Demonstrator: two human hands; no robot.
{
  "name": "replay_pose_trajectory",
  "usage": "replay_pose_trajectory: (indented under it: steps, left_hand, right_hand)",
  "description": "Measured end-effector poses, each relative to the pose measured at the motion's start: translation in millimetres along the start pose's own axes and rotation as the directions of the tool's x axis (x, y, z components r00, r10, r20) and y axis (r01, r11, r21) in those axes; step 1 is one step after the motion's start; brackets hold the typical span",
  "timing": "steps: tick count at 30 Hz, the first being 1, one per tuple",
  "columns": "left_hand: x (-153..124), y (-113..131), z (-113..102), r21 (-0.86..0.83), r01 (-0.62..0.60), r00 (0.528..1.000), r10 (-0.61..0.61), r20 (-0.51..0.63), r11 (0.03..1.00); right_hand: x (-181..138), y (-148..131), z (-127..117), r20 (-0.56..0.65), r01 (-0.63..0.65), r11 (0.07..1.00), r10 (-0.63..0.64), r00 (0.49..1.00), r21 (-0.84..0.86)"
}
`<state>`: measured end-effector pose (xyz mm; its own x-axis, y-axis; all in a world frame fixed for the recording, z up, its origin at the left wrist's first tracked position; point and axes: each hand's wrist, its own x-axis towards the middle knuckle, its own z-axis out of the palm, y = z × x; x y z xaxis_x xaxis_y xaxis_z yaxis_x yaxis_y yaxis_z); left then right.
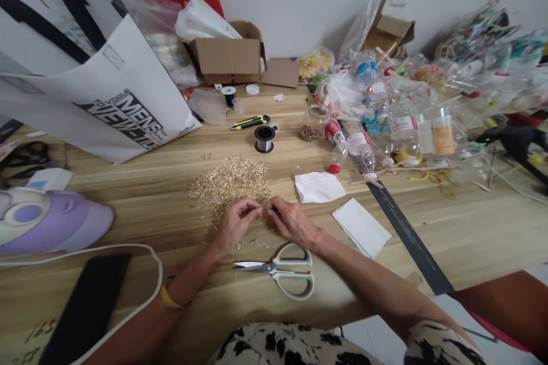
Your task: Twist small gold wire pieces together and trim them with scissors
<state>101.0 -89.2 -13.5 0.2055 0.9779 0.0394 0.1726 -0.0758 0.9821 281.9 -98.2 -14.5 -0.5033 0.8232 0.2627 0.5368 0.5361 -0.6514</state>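
Observation:
My left hand [238,221] and my right hand [291,220] meet over the table, thumbs and forefingers pinched together. Whatever lies between the fingertips is too small to make out. Just beyond them spreads a pile of gold and silver beads or jewellery findings [231,182]. A few small silvery pieces [252,244] lie on the wood below my hands. Closer to me rest scissors [274,268] with pale handles, their blades pointing left. Past the pile stands a spool of thin wire [264,140].
A yellow-black utility knife [250,122] lies behind the spool. Folded white papers [362,227] are at the right, with a jar [314,123] and many plastic bottles [402,131] beyond. On the left are a white bag [94,97], a purple device [64,219] and a phone [88,308].

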Motion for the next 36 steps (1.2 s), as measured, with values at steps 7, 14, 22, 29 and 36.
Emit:
replay_pose_trajectory:
  steps: [7, 14, 22, 29, 36]
  left_hand:
    - [-1, 2, 1, -0.079, 0.074, 0.997, -0.072, 0.036, 0.994]
    - [-1, -2, 1, -0.096, 0.102, 0.990, -0.091, 0.109, 0.990]
    - [0, -3, 2, -0.094, 0.100, 0.986, -0.085, 0.145, 0.991]
    - [-1, -6, 5, -0.109, 0.078, 0.990, -0.064, 0.128, 0.991]
    - [-3, -5, 7, -0.045, 0.024, 0.995, -0.020, 0.094, 0.999]
  right_hand:
    - [-2, -7, -6, 0.160, 0.283, 0.848, -0.236, 0.959, -0.449]
    - [-1, -9, -5, 0.145, 0.292, 0.857, -0.254, 0.956, -0.426]
    - [-1, 1, -2, 0.143, 0.267, 0.851, -0.226, 0.964, -0.453]
    - [-1, -2, -4, 0.170, 0.277, 0.864, -0.225, 0.960, -0.421]
    - [-2, 2, 1, 0.122, 0.273, 0.861, -0.244, 0.962, -0.429]
